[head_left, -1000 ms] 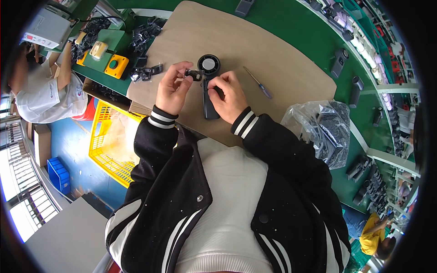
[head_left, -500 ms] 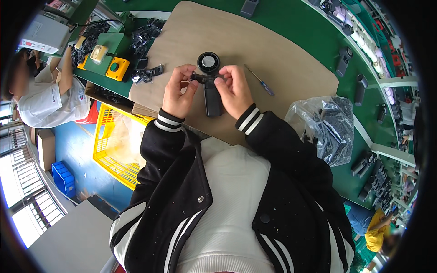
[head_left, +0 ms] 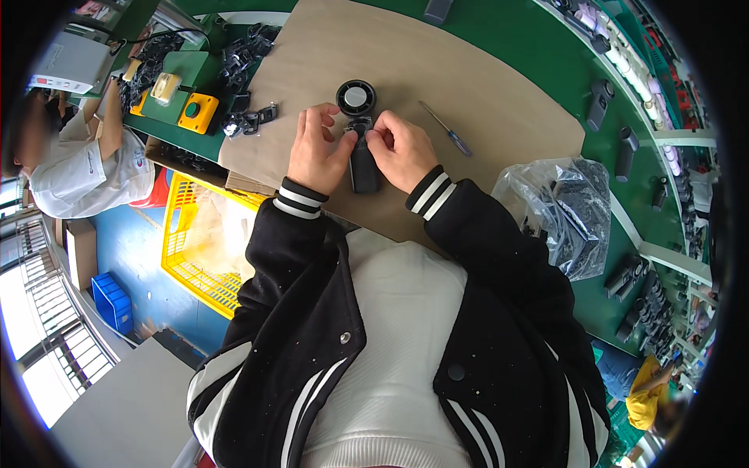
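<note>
Nr brown board (head_left: pixel 499 101) edge: L hand (head_left: pixel 318 152) & R hand (head_left: pixel 407 152) at blk fan (head_left: pixel 356 97), can't tell if gripping; open rm beyond.

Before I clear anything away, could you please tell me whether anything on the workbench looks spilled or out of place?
Nothing clearly stands out. The screwdriver lies loose to the right of the black fan, and some small black parts sit at the brown board's left edge, but neither seems odd.
</note>
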A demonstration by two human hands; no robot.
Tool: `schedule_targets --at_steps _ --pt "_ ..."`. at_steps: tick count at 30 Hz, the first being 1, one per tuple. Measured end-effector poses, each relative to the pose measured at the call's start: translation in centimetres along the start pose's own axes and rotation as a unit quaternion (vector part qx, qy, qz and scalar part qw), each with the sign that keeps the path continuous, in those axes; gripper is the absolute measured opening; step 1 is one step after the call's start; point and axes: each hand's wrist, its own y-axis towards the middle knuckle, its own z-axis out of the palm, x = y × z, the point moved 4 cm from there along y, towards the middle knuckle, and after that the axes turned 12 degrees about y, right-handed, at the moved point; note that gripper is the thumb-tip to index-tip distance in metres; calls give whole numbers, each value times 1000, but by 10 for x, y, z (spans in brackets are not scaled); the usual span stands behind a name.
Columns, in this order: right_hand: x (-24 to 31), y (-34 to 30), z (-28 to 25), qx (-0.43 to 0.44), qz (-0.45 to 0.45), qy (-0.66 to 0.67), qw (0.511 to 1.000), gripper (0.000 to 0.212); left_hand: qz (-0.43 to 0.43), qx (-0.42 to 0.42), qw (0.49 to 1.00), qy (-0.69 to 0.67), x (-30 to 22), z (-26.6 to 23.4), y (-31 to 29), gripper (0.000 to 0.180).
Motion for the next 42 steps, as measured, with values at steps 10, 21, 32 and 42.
schedule_targets --at_steps 10,21,32,42 --pt "-10 -5 12 63 21 -69 995 28 -29 98 985 136 8 3 -2 26" --pt "-18 -7 7 -28 -37 147 988 34 -18 36 991 -130 -14 13 -2 36" --pt "-13 0 4 -46 -33 93 994 35 25 -21 997 -76 -19 13 8 36" --pt "-11 13 1 -37 -24 294 955 31 77 -28 981 -173 -22 13 15 36"
